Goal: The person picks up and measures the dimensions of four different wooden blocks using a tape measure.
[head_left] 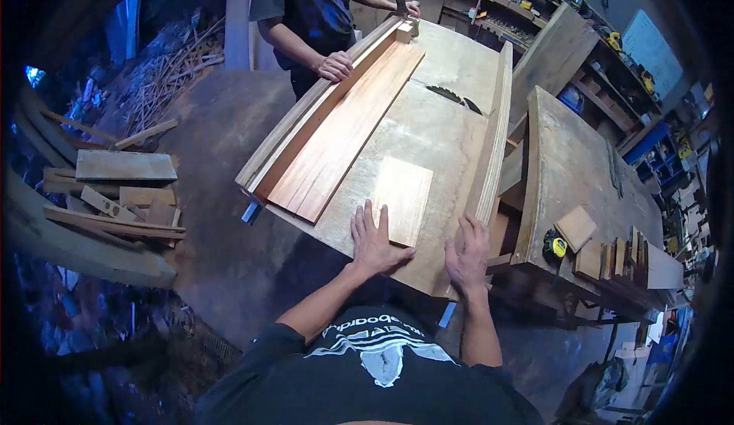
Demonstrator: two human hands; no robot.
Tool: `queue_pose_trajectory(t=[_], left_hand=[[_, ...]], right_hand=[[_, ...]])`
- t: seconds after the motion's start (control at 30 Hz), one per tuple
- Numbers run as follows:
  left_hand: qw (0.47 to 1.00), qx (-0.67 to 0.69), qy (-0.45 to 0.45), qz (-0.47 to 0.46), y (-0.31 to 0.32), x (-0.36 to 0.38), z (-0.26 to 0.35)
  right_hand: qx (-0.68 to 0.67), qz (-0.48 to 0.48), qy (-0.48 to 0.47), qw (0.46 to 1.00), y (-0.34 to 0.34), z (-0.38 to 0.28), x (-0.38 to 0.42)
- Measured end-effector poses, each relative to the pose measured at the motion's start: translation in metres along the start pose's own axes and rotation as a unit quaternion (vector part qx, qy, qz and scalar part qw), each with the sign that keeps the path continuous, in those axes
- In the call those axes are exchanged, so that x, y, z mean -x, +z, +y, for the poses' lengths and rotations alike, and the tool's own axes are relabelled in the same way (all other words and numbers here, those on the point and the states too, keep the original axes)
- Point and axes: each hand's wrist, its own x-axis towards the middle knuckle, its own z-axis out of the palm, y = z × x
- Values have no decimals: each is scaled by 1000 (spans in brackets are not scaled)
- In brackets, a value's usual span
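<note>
My left hand (pixel 374 240) lies with its fingers apart at the near left corner of a small pale wooden board (pixel 403 195), its thumb along the near end. My right hand (pixel 468 259) grips the near end of a long wooden rail (pixel 493 146), thumb on the inner side. Both board and rail sit on a flat plywood panel (pixel 428 134). A toothed circular saw blade (pixel 447 96) pokes up through a slot farther back. To the left, a longer reddish plank (pixel 348 134) lies beside a tall wooden fence (pixel 321 104).
Across the panel stands a person whose hand (pixel 335 66) rests on the fence. At right is a workbench (pixel 589 172) bearing a yellow tape measure (pixel 555 246) and several wood pieces. Offcuts (pixel 126 166) are stacked at left. Shelves (pixel 512 12) hold tools behind.
</note>
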Motion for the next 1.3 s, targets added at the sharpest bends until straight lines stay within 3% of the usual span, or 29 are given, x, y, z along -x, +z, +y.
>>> queue_pose_trajectory(t=[0.27,0.53,0.6,0.67,0.83,0.93,1.0,1.13,1.17,1.23,1.3], left_hand=[[999,8,31,7,-5,5,0],[976,23,159,146,-44,-28,13],[978,8,161,132,-30,-30,4],[992,-28,116,-30,-13,-31,-6],[993,-34,109,-30,-8,-31,-8],[990,-41,120,-53,-8,-32,-9],[989,-73,128,-3,8,-33,-16],[994,-82,13,-77,-13,-32,14],[993,-78,26,-87,-13,-31,19],[988,-98,-32,-112,-13,-39,28],[987,-98,-36,-121,-7,-42,28]], right_hand=[[-6,52,20,998,4,5,4],[16,63,25,998,5,3,4],[1,66,26,997,4,4,4],[12,74,39,996,3,1,4],[-8,54,45,997,2,0,3],[11,102,9,995,17,19,7],[23,105,16,994,18,20,10],[-30,117,48,991,3,1,14],[-21,121,61,991,3,8,20],[-127,190,85,970,9,31,15],[-46,231,63,970,-12,75,5]])
